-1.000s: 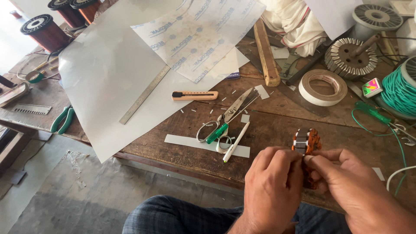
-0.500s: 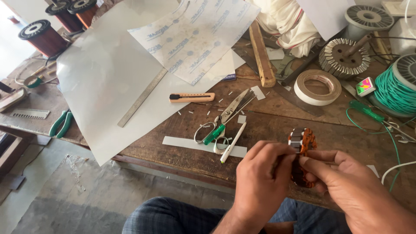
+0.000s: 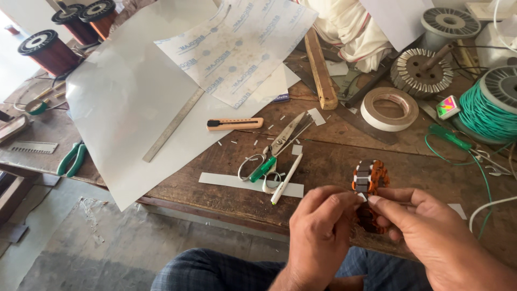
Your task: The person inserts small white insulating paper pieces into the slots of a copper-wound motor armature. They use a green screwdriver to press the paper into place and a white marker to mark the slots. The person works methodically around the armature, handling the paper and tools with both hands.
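Both my hands hold a small motor stator [image 3: 369,179] with orange insulation and copper windings, upright over the near edge of the wooden workbench [image 3: 334,156]. My left hand [image 3: 323,237] pinches its lower left side. My right hand [image 3: 431,237] grips it from the right, fingertips on its middle. Its lower half is hidden behind my fingers. To the left of it on the bench lie scissors [image 3: 274,151], a white pen [image 3: 286,179] and a white paper strip [image 3: 237,183].
Large white sheets [image 3: 140,97] with a steel ruler [image 3: 173,125] and a utility knife [image 3: 235,124] cover the left of the bench. A tape roll [image 3: 389,109], a wooden stick [image 3: 320,69], a green wire spool [image 3: 490,105], copper wire spools [image 3: 48,51] and green pliers [image 3: 72,158] lie around.
My hands with the stator have shifted slightly; the fingers have re-gripped it, with my left fingertips now closer to its lower side.
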A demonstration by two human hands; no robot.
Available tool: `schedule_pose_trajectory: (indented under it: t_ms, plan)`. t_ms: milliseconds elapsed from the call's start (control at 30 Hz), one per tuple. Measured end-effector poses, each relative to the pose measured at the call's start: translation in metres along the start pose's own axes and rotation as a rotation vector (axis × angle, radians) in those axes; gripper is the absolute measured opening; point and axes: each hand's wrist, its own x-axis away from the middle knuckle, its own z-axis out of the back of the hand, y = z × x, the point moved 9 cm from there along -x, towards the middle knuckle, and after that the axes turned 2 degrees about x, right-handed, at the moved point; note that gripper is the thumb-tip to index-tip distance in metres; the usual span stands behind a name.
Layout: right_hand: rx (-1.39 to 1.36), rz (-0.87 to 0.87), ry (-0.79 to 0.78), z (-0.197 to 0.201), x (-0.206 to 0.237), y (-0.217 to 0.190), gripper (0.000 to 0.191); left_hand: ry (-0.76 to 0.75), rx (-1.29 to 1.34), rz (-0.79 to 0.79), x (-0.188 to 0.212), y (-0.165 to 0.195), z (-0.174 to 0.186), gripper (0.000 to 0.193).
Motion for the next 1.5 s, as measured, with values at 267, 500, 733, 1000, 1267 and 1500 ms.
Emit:
schedule_pose_trajectory:
  t_ms: [267,500,733,1000,1267,1500]
  plan:
    - [-0.017,0.007,-0.042,-0.002,-0.002,0.004,0.029,-0.072,0.129,0.091,-0.006,-0.016,-0.008,0.020]
    - [0.005,-0.007,-0.041,-0.001,-0.003,0.008,0.031,-0.100,0.268,0.198,-0.009,-0.031,-0.014,0.021]
    - [-0.005,-0.045,-0.003,0.000,0.002,0.008,0.030,-0.124,0.168,0.218,-0.016,-0.027,-0.014,0.013]
    - [-0.012,-0.018,-0.023,0.000,0.000,0.005,0.030,-0.150,-0.026,0.208,-0.019,-0.008,-0.008,0.009]
    - [0.098,0.020,-0.014,-0.006,-0.083,0.039,0.026,-0.017,0.023,0.178,-0.007,-0.021,-0.004,0.013]
    - [0.057,0.112,-0.047,-0.020,-0.172,0.078,0.028,0.037,0.119,0.291,0.006,-0.050,-0.001,0.013]
